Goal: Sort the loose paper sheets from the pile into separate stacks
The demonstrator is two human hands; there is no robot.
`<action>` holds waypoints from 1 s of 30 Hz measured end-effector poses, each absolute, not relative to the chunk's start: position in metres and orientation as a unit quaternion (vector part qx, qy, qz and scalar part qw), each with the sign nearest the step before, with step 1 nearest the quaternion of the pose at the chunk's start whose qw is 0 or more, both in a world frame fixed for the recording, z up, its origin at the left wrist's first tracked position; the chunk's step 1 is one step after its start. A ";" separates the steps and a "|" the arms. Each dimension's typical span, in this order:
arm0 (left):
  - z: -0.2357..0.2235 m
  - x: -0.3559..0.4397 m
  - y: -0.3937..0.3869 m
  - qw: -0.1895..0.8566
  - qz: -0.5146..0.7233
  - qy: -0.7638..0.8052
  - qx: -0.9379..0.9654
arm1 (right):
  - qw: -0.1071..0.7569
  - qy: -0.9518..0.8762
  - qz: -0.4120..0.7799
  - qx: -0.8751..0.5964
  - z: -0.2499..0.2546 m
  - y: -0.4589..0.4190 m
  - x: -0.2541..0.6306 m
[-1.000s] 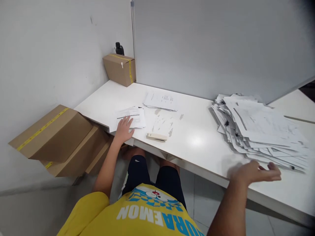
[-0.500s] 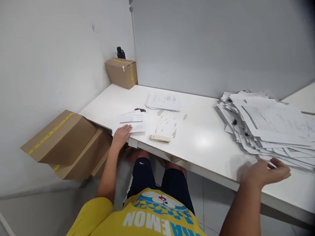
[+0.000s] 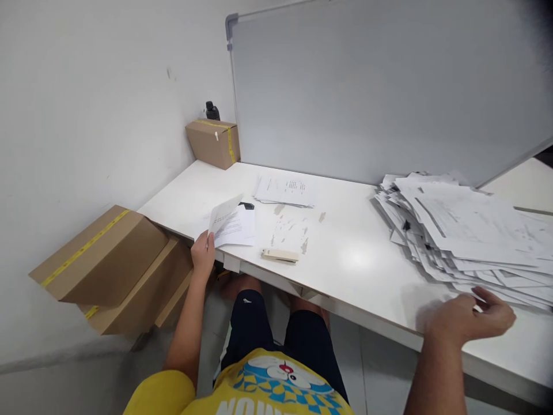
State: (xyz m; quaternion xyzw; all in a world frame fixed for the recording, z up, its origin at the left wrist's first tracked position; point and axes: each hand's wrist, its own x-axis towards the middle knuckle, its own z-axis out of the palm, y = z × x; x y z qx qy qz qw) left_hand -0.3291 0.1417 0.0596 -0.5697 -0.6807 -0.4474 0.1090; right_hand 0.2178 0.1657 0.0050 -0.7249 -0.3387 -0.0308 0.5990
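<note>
At the desk's left front edge, my left hand (image 3: 203,253) pinches a sheet of paper (image 3: 221,214), which is raised and curled up at its left side. Beneath it lie more printed papers (image 3: 242,229) with a small black object (image 3: 247,206) partly hidden behind them. My right hand (image 3: 477,316) rests at the front edge on the right, fingers loosely bent and thumb apart, nothing seen in it. Just beyond it is a big untidy pile of papers (image 3: 458,225). A cream stapler (image 3: 280,256) lies between the hands, nearer the left.
A neat stack of papers (image 3: 283,191) lies at the middle back of the white desk (image 3: 345,253). A taped cardboard box (image 3: 213,143) stands in the far left corner, a black bottle (image 3: 211,110) behind it. More cardboard boxes (image 3: 99,253) sit left of the desk, and a whiteboard (image 3: 367,86) stands behind.
My left hand, which lay flat on the papers, has drawn back slightly and lifted a sheet by its left side. My right hand has stayed at nearly the same spot. The view has tilted up slightly.
</note>
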 end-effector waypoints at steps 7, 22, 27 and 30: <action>0.078 -0.243 0.111 0.261 -0.468 -0.443 -0.719 | 0.621 -0.362 0.395 -0.572 0.059 0.113 0.083; 0.037 -0.110 0.126 0.154 -0.270 -0.211 -0.927 | 0.547 -0.291 0.454 -0.640 0.035 0.083 0.109; 0.022 -0.108 0.136 0.025 -0.244 -0.287 -0.926 | 0.632 -0.265 0.338 -0.645 0.020 0.089 0.130; 0.018 -0.100 0.144 -0.108 -0.329 -0.400 -0.849 | 0.686 -0.237 0.303 -0.617 0.015 0.099 0.137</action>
